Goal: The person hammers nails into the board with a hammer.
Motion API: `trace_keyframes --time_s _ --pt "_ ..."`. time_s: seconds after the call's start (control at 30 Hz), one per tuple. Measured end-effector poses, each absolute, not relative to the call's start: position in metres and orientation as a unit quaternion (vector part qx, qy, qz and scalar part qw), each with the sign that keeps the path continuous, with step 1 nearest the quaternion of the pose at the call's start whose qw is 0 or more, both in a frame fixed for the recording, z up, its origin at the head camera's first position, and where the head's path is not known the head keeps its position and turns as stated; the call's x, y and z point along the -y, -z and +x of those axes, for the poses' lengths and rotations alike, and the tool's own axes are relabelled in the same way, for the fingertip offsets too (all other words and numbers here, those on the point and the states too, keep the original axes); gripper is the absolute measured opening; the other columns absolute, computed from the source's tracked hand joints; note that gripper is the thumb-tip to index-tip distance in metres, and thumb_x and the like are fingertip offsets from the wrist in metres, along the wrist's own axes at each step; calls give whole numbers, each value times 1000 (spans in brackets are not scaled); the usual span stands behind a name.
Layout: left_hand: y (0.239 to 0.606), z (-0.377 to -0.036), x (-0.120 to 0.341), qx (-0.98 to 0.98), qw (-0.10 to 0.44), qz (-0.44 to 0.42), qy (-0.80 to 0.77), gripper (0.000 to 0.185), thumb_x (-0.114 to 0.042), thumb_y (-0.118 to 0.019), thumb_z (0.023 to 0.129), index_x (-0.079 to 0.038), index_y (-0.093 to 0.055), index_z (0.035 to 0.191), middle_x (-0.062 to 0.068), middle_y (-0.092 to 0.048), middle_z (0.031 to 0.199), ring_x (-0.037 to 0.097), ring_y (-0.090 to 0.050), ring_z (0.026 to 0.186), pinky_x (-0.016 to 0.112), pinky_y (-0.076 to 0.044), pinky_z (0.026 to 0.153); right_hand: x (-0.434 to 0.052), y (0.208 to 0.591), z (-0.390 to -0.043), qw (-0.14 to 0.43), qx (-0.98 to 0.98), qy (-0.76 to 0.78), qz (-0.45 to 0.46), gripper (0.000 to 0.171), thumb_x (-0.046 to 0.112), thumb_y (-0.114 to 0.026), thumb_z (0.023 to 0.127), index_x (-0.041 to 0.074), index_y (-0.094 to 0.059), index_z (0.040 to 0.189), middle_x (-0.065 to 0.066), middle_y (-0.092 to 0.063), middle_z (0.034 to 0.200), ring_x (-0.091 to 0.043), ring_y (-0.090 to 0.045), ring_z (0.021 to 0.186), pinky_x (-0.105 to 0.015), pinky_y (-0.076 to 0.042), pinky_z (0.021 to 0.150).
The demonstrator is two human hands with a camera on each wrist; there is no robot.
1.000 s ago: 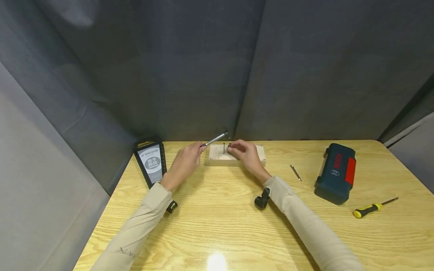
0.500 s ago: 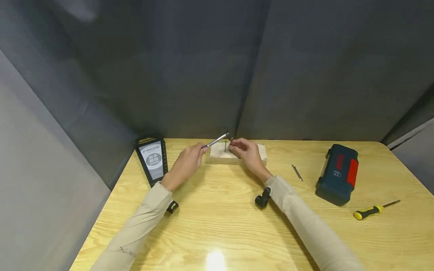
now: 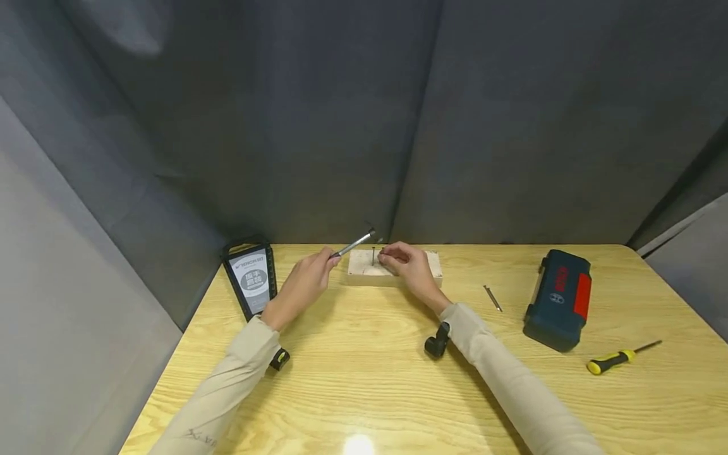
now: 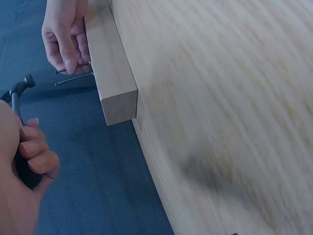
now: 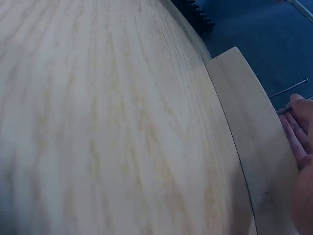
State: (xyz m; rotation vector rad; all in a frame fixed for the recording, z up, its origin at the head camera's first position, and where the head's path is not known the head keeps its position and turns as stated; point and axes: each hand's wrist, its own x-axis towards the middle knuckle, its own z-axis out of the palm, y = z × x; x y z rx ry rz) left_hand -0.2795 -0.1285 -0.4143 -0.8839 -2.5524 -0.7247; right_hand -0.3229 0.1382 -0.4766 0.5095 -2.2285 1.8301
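My left hand (image 3: 304,281) grips a small hammer (image 3: 354,244) by its dark handle, the metal head raised above the block and tilted up to the right. A pale wooden block (image 3: 364,279) lies along the table's far edge. One nail (image 3: 373,256) stands upright in it. Close to the right of that nail, my right hand (image 3: 414,272) pinches a second nail (image 4: 84,64) between thumb and fingers, its point at the block's top. In the left wrist view the hammer head (image 4: 22,85) is apart from both nails. The right wrist view shows only part of the right hand (image 5: 303,127).
A black case with a white label (image 3: 252,281) lies on the left. To the right are a loose thin metal piece (image 3: 492,298), a dark blue and red Bosch case (image 3: 556,300) and a yellow-black screwdriver (image 3: 611,362). A grey curtain (image 3: 318,126) hangs behind the table (image 3: 352,373).
The hammer head has shifted slightly left relative to the block, and the left hand has drawn back a little. My right hand keeps its pinch on the nail. The head view has tilted slightly.
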Motion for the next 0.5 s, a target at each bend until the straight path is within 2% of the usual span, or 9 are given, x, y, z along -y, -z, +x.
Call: trace_keyframes --time_s 0.17,0.4,0.5 --pt "410 -288 124 892 189 -326 251 18 -13 -53 111 -1 -61 102 4 -54 73 17 -50 60 33 -49 54 -140 465 -331 97 759 -618 178 17 2 -74 97 -6 -72 112 -25 -74 112 -17 -73 98 -17 -56 81" --pt "407 -290 127 898 182 -321 241 17 -14 -52 111 -1 -62 105 5 -57 76 17 -51 60 33 -49 55 -140 434 -317 58 789 -580 192 20 -7 -69 97 -14 -68 116 -32 -70 116 -44 -69 106 -20 -55 83" --pt "407 -289 127 898 179 -320 241 18 -15 -52 112 -1 -61 104 4 -54 75 17 -51 60 33 -48 54 -143 431 -314 55 798 -569 192 23 -8 -67 98 -17 -67 119 -35 -69 117 -48 -67 108 -18 -54 83"
